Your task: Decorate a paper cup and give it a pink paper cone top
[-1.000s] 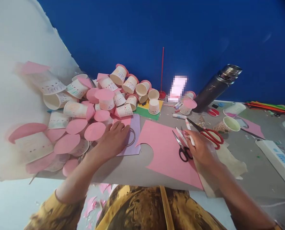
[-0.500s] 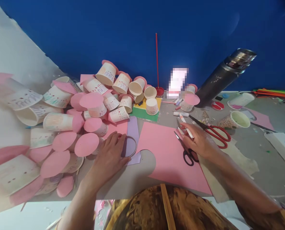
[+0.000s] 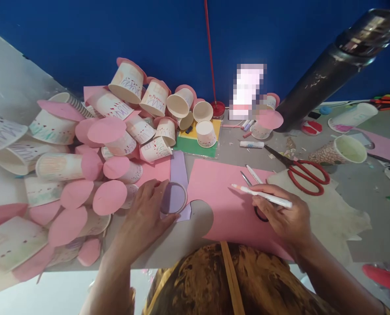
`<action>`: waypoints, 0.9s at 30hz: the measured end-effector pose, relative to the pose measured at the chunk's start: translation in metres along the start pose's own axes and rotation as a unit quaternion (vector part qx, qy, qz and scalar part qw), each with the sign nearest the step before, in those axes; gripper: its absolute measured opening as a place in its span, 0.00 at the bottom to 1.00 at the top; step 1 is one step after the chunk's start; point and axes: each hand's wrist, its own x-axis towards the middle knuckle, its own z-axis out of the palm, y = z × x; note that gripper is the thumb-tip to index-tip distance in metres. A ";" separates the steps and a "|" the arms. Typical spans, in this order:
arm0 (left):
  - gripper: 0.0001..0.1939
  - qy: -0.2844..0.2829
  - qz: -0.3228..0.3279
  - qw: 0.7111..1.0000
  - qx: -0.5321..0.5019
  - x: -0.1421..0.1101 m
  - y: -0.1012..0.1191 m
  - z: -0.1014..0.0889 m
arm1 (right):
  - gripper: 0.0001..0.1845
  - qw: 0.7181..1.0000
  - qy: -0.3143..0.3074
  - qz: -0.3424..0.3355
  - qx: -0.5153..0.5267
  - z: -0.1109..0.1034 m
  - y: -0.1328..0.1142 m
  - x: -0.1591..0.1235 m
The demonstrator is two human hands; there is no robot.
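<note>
A blue wall [image 3: 168, 35] rises behind my gray table [image 3: 158, 247]. Paper cups [image 3: 53, 168] with pink paper pieces crowd the left side, and a black flask [image 3: 316, 83] leans at back right. In front of me lies a pink sheet [image 3: 214, 183] with a round bite out of its left edge; just left of it, a purple sheet [image 3: 179, 170]. My left hand [image 3: 149, 205] has fingers and thumb spread around a ring [image 3: 186, 199], holding it flat on the purple. My right hand [image 3: 283, 214] pinches a white marker [image 3: 273, 200], its tip pointing left above the pink. Red-handled scissors [image 3: 293, 165] lie beyond that hand; black-handled scissors [image 3: 246, 178] are partly hidden beneath it. A second marker [image 3: 254, 174] lies near them.
</note>
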 end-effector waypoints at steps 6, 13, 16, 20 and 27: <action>0.33 0.018 -0.032 0.999 -0.004 0.004 -0.001 0.008 | 0.08 1.000 -0.018 -0.011 0.004 0.014 -0.007 -0.002; 0.36 0.054 0.019 0.995 -0.083 0.000 0.010 0.016 | 0.06 0.990 -0.063 -0.129 -0.008 0.027 -0.021 0.004; 0.36 0.040 0.045 0.993 -0.101 -0.004 0.010 0.021 | 0.07 0.989 -0.069 -0.127 -0.019 0.031 -0.022 0.004; 0.37 0.041 0.021 0.996 -0.082 -0.006 0.006 0.027 | 0.08 0.985 -0.097 -0.136 -0.044 0.036 -0.020 0.004; 0.34 0.056 0.036 0.995 -0.074 -0.009 0.017 0.022 | 0.07 0.980 -0.104 -0.162 -0.043 0.046 -0.015 0.004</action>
